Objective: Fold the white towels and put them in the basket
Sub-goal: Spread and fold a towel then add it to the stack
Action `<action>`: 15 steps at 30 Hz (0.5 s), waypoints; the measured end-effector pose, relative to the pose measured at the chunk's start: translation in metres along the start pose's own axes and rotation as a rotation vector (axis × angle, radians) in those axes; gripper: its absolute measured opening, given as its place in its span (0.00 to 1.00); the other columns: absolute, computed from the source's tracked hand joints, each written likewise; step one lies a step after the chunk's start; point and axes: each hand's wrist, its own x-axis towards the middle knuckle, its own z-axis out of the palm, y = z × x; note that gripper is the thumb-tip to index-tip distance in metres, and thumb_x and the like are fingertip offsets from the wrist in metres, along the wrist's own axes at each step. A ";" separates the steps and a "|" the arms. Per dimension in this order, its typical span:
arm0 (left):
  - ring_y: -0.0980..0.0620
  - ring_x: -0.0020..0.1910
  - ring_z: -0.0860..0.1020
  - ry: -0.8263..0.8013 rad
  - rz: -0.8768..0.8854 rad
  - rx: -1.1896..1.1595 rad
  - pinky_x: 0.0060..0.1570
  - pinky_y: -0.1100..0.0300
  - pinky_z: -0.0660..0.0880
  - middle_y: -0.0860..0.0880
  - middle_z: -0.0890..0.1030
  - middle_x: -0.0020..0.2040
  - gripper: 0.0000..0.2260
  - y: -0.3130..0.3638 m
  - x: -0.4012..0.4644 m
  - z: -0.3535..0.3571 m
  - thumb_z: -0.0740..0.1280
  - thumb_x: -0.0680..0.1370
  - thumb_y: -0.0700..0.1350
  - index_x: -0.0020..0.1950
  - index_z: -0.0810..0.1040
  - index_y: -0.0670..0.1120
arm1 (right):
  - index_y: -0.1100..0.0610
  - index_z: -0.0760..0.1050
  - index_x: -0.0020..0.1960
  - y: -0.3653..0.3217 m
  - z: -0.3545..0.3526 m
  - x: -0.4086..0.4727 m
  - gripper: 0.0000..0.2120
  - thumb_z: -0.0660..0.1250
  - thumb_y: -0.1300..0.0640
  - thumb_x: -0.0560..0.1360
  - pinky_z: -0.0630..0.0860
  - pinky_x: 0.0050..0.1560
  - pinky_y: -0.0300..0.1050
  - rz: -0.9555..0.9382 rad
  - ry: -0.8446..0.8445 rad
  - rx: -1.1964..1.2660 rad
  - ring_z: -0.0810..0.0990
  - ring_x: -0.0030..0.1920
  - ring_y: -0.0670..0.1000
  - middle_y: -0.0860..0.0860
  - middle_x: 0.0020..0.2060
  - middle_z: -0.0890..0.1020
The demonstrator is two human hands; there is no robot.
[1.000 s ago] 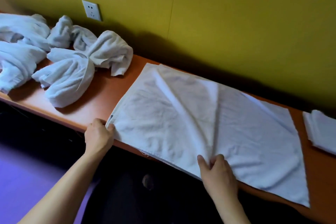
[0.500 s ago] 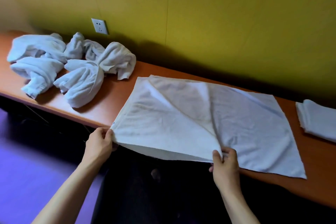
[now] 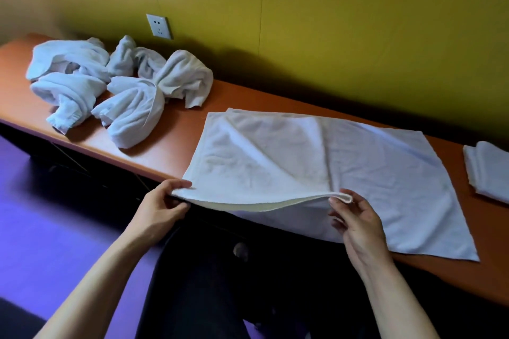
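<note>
Both-handed, pinching near edge of towel (image 3: 316,162): left hand (image 3: 161,208) gripping corner, right hand (image 3: 355,219) mid-edge, long axis lying rightward along surface (image 3: 170,135).

Dim, soft light; dark shadow along the wall (image 3: 330,36), wide-angle bending at edges.

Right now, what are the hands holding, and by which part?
Both hold the spread white towel by its lifted near edge: the left hand pinches the near-left corner, the right hand pinches the edge near its middle.
</note>
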 end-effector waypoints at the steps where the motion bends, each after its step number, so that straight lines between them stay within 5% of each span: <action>1: 0.52 0.32 0.77 0.034 0.039 0.027 0.39 0.57 0.77 0.49 0.82 0.36 0.12 0.000 0.003 -0.001 0.72 0.76 0.39 0.52 0.83 0.56 | 0.52 0.78 0.53 -0.002 0.001 0.004 0.12 0.72 0.65 0.74 0.73 0.30 0.32 -0.027 -0.003 -0.043 0.79 0.29 0.43 0.46 0.35 0.84; 3: 0.55 0.30 0.72 0.099 0.101 0.092 0.32 0.62 0.71 0.54 0.77 0.32 0.02 -0.001 0.010 -0.004 0.70 0.80 0.47 0.50 0.82 0.54 | 0.56 0.79 0.53 -0.006 0.002 0.013 0.07 0.71 0.64 0.76 0.72 0.28 0.33 -0.100 0.038 -0.150 0.78 0.27 0.43 0.47 0.31 0.84; 6: 0.58 0.32 0.69 0.145 0.188 0.208 0.32 0.65 0.66 0.56 0.74 0.32 0.06 0.004 0.020 -0.009 0.70 0.79 0.49 0.42 0.80 0.56 | 0.52 0.81 0.48 -0.010 0.005 0.026 0.01 0.72 0.58 0.77 0.72 0.29 0.32 -0.232 0.113 -0.266 0.74 0.25 0.41 0.44 0.26 0.80; 9: 0.57 0.41 0.74 0.167 0.210 0.248 0.41 0.68 0.68 0.56 0.77 0.38 0.12 0.008 0.028 -0.006 0.71 0.79 0.44 0.37 0.78 0.56 | 0.47 0.82 0.44 -0.012 0.008 0.039 0.03 0.74 0.50 0.75 0.72 0.39 0.29 -0.308 0.171 -0.404 0.77 0.34 0.37 0.42 0.34 0.82; 11: 0.61 0.34 0.74 0.171 0.174 0.157 0.35 0.71 0.68 0.57 0.80 0.36 0.08 0.009 0.034 -0.002 0.70 0.79 0.45 0.40 0.80 0.53 | 0.47 0.81 0.46 -0.011 0.011 0.048 0.03 0.73 0.49 0.76 0.73 0.45 0.32 -0.316 0.181 -0.454 0.79 0.40 0.35 0.45 0.42 0.83; 15: 0.55 0.33 0.73 0.262 0.155 0.062 0.35 0.56 0.71 0.42 0.81 0.34 0.12 0.010 0.059 0.007 0.71 0.79 0.50 0.40 0.78 0.44 | 0.49 0.80 0.48 -0.007 0.020 0.067 0.04 0.69 0.50 0.79 0.70 0.39 0.25 -0.342 0.151 -0.466 0.78 0.39 0.32 0.43 0.41 0.83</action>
